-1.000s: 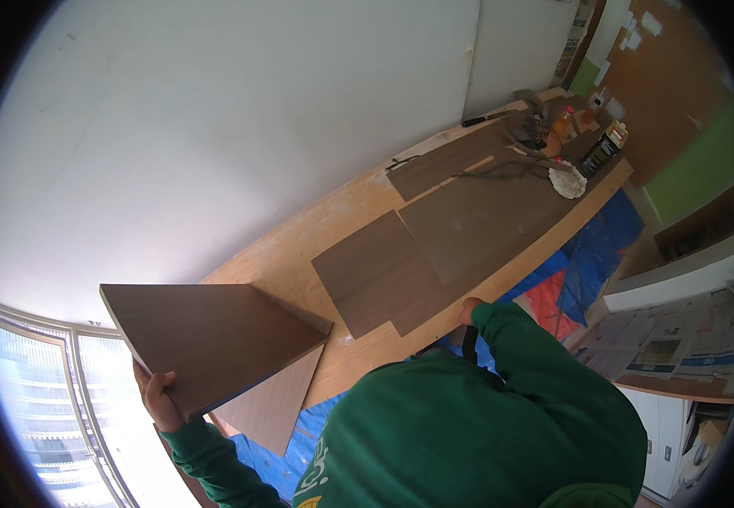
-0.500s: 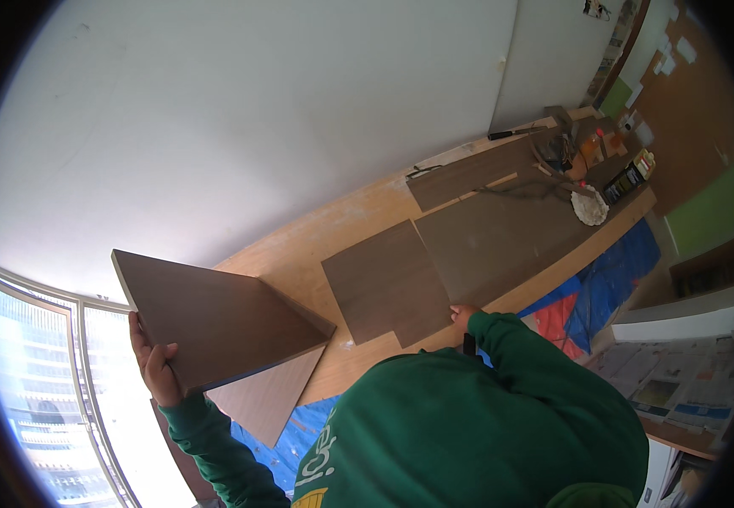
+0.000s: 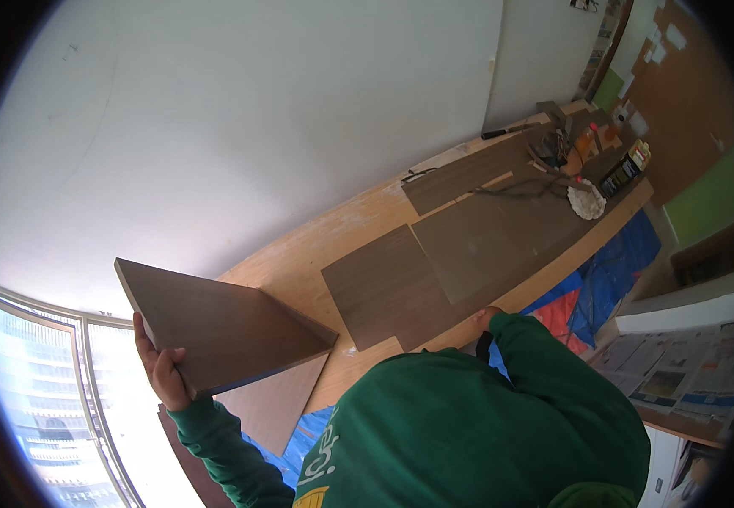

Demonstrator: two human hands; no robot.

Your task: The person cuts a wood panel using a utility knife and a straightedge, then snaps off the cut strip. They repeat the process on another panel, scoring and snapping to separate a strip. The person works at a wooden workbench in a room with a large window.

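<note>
My left hand (image 3: 166,370) grips the outer edge of a brown wood-grain board (image 3: 223,326), its thumb on the near face and its fingers behind. The board is raised and tilted at the left end of the bench. Its inner corner is close to another panel edge, and a paler board (image 3: 278,398) shows beneath it. My right hand (image 3: 487,319) is closed at the bench's front edge, beside the lower rim of a flat brown panel (image 3: 384,288). Its fingers are mostly hidden, so what they hold, if anything, cannot be made out.
The long wooden bench (image 3: 291,241) runs along a white wall (image 3: 299,110). At its far right are a white dish (image 3: 588,201), a dark can (image 3: 625,171), an orange bottle (image 3: 582,144) and cables. Blue sheeting (image 3: 608,284) lies below. Newspaper (image 3: 680,364) covers a surface at right.
My right hand has slid a short way right along the front edge, away from the panel's corner. My left hand keeps its grip on the raised board. The whole view has shifted slightly.
</note>
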